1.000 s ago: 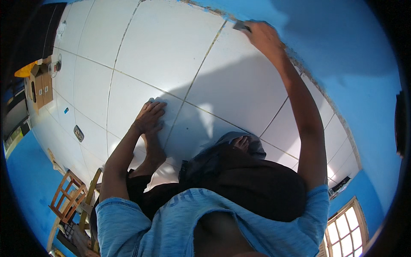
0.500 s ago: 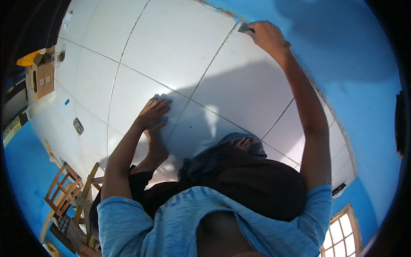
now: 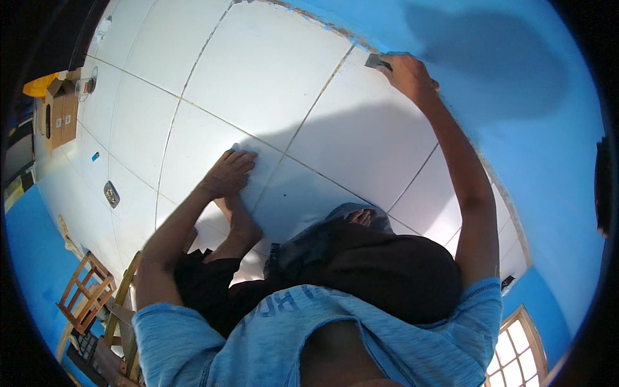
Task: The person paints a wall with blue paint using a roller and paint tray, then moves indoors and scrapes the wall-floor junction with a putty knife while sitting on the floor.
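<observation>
My right hand (image 3: 411, 76) is closed around a scraper (image 3: 373, 61) with a flat, dark metal blade. Its blade lies against the white tile floor (image 3: 277, 64), close to where the tiles meet the blue wall (image 3: 509, 71). Most of the handle is hidden in my fingers. My left hand (image 3: 233, 171) is over the front of my bare foot (image 3: 240, 227), fingers stretched toward the floor; whether it presses on the foot or the tiles I cannot tell. Rough, crumbly residue (image 3: 316, 19) runs along the wall's lower edge.
At the far left stand a cardboard box (image 3: 61, 113) and a clear container (image 3: 85, 87). A small oval metallic item (image 3: 111, 193) and a small blue item (image 3: 95, 157) lie on the tiles. A wooden chair frame (image 3: 87, 293) is at lower left, a window (image 3: 516, 348) at lower right.
My right hand and the scraper have shifted slightly right and nearer to me along the wall's edge. My left hand stays by the foot. The whole view has moved a little.
</observation>
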Available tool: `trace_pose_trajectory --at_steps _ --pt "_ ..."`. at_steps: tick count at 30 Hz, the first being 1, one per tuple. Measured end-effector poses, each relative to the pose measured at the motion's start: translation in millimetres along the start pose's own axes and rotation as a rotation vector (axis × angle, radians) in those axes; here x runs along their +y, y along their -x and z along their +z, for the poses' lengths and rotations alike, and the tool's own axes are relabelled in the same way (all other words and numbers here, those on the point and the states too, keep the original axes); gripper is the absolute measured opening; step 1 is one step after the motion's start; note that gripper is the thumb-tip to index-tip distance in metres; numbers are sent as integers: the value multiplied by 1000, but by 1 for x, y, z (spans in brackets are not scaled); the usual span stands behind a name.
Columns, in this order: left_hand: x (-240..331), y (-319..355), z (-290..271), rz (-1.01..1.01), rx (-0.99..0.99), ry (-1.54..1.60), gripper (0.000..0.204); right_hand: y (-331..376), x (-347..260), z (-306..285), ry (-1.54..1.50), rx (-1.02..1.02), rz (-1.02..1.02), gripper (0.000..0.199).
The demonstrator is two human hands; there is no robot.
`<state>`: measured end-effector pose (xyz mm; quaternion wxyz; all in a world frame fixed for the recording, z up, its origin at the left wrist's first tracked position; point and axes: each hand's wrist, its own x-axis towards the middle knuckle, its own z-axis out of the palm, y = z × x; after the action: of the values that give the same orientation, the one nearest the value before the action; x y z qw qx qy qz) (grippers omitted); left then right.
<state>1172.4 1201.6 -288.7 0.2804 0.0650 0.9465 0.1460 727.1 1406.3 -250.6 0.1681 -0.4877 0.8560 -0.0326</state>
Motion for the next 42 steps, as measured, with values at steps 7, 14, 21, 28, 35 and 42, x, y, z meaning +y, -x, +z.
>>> trace_pose_trajectory --at_steps 7,14,21,28,35,42 --pt "-2 56 -163 -21 94 64 43 -16 -24 6 95 -61 -64 49" --pt "-2 104 -136 -224 317 278 36 23 -29 14 20 -242 -33 60" --pt "62 -28 9 190 278 410 39 49 -33 26 -167 -192 290 46" --pt "53 -36 40 250 185 616 41 51 -76 40 -1424 -110 804 35" --pt "48 -32 21 247 185 649 38 55 -104 58 -480 201 431 35" --pt "54 -32 27 170 231 607 35 24 -92 46 -210 11 392 23"
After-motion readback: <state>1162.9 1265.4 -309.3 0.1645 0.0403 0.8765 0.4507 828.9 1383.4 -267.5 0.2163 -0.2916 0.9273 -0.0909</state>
